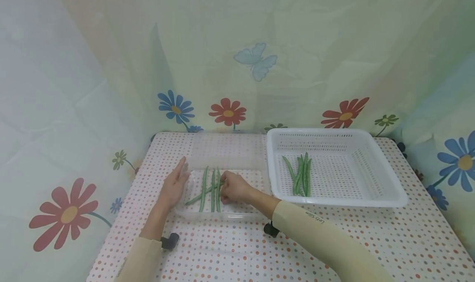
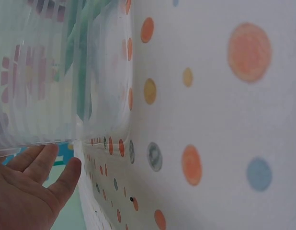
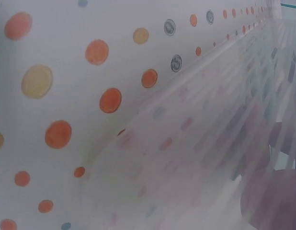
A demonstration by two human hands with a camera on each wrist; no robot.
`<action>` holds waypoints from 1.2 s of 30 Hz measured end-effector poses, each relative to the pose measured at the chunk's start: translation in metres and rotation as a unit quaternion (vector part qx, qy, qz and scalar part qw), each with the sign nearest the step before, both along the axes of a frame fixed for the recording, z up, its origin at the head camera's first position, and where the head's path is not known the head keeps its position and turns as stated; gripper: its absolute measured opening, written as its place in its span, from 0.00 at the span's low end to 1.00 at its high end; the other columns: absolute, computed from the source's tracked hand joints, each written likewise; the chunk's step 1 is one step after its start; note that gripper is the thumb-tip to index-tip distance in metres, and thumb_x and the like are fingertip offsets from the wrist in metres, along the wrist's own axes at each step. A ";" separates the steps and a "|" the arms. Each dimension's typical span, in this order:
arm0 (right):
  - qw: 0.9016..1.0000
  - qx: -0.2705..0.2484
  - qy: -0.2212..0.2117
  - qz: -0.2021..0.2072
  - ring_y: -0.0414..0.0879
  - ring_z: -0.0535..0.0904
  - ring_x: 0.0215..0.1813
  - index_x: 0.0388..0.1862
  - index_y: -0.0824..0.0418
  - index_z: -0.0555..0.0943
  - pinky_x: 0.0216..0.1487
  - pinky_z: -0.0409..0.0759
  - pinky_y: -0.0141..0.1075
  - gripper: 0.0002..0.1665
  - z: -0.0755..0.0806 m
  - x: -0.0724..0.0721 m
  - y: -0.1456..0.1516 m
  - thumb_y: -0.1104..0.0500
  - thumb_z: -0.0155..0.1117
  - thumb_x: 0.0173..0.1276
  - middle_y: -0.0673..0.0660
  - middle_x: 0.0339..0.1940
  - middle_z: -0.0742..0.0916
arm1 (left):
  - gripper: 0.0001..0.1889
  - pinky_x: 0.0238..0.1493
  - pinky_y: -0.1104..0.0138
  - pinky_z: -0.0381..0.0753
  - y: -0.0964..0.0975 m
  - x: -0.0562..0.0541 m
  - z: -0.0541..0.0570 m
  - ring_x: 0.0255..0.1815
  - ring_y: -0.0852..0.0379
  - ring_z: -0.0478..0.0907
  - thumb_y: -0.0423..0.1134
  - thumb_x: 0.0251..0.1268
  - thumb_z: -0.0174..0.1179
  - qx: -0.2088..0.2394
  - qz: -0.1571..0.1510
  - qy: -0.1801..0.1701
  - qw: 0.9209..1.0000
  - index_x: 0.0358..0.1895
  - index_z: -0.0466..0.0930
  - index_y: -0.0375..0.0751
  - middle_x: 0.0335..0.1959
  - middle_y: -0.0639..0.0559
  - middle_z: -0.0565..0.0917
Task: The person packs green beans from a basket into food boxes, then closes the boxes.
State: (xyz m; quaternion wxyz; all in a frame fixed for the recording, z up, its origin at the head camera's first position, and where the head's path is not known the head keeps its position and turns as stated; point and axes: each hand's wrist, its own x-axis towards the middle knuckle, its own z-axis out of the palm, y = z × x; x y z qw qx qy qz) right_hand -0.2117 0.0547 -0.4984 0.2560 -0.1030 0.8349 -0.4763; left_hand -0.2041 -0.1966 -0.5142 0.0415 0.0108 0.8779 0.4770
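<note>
A clear plastic container lies on the table with its see-through lid folded back behind it. Inside are several green beans; most run lengthwise, and one lies slantwise across them. My right hand reaches into the container, fingers curled, and pinches the right end of the slanted bean; the fingertips are partly hidden. Through the blurry wall in the right wrist view, part of the right hand shows. My left hand rests along the container's left side, its fingers extended.
A white perforated plastic basket stands right of the container. Several green beans lie in its left part. The table has a dotted cover, and a flowered curtain hangs behind and beside it.
</note>
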 end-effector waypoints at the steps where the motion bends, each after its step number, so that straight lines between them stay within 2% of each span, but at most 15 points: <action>1: 1.000 0.005 0.005 0.003 0.52 0.90 0.34 0.72 0.71 0.67 0.37 0.90 0.38 0.33 0.000 0.000 0.000 0.72 0.63 0.69 0.59 0.33 0.89 | 0.30 0.87 0.43 0.44 0.000 0.000 0.000 0.88 0.47 0.48 0.54 0.86 0.40 0.000 -0.001 0.001 1.000 0.84 0.44 0.74 0.85 0.54 0.59; 9: 0.997 0.049 0.040 0.037 0.50 0.87 0.29 0.73 0.69 0.67 0.31 0.83 0.34 0.32 0.006 0.001 0.000 0.67 0.63 0.73 0.58 0.29 0.90 | 0.30 0.87 0.44 0.43 0.000 0.000 0.000 0.88 0.47 0.47 0.53 0.86 0.40 0.003 -0.001 0.004 1.000 0.84 0.45 0.72 0.85 0.53 0.58; 13: 0.994 0.069 0.060 0.055 0.49 0.86 0.28 0.75 0.68 0.65 0.31 0.84 0.35 0.32 0.015 -0.001 0.001 0.66 0.62 0.75 0.58 0.29 0.90 | 0.30 0.87 0.44 0.44 0.000 0.000 0.001 0.88 0.48 0.48 0.52 0.86 0.40 0.006 -0.002 0.004 1.000 0.85 0.45 0.71 0.85 0.54 0.58; 19: 0.996 0.047 0.059 0.048 0.51 0.89 0.31 0.76 0.69 0.66 0.32 0.89 0.35 0.34 0.027 -0.004 0.003 0.67 0.64 0.74 0.64 0.38 0.89 | 0.30 0.87 0.44 0.44 0.000 0.000 0.001 0.88 0.47 0.48 0.52 0.86 0.40 0.005 -0.001 0.004 1.000 0.84 0.45 0.74 0.85 0.53 0.59; 26: 0.995 0.026 0.076 0.054 0.52 0.90 0.32 0.74 0.70 0.67 0.35 0.92 0.39 0.35 0.035 -0.004 0.006 0.69 0.68 0.70 0.64 0.40 0.87 | 0.30 0.87 0.44 0.44 0.000 0.000 0.000 0.88 0.48 0.47 0.53 0.86 0.41 0.005 0.001 -0.003 1.000 0.83 0.45 0.75 0.85 0.55 0.58; 30: 0.989 0.038 0.126 0.070 0.51 0.89 0.41 0.70 0.69 0.71 0.41 0.92 0.40 0.34 0.042 -0.001 0.009 0.66 0.72 0.68 0.66 0.53 0.85 | 0.30 0.87 0.44 0.44 0.001 0.000 0.000 0.88 0.48 0.48 0.53 0.86 0.40 0.004 0.001 -0.001 1.000 0.84 0.45 0.74 0.85 0.54 0.58; 33: 0.979 0.069 0.171 0.081 0.53 0.85 0.54 0.70 0.67 0.73 0.52 0.89 0.42 0.33 0.047 0.002 0.011 0.61 0.73 0.70 0.66 0.63 0.81 | 0.30 0.87 0.44 0.44 0.000 -0.001 0.000 0.88 0.47 0.48 0.52 0.86 0.41 0.005 -0.001 0.002 1.000 0.84 0.45 0.73 0.85 0.54 0.59; 36: 0.969 0.104 0.207 0.082 0.55 0.80 0.66 0.72 0.64 0.73 0.64 0.84 0.47 0.34 0.051 0.004 0.012 0.57 0.73 0.71 0.63 0.69 0.79 | 0.30 0.87 0.44 0.44 -0.001 -0.001 0.000 0.88 0.47 0.48 0.52 0.86 0.41 0.004 -0.002 0.002 1.000 0.84 0.45 0.72 0.85 0.53 0.59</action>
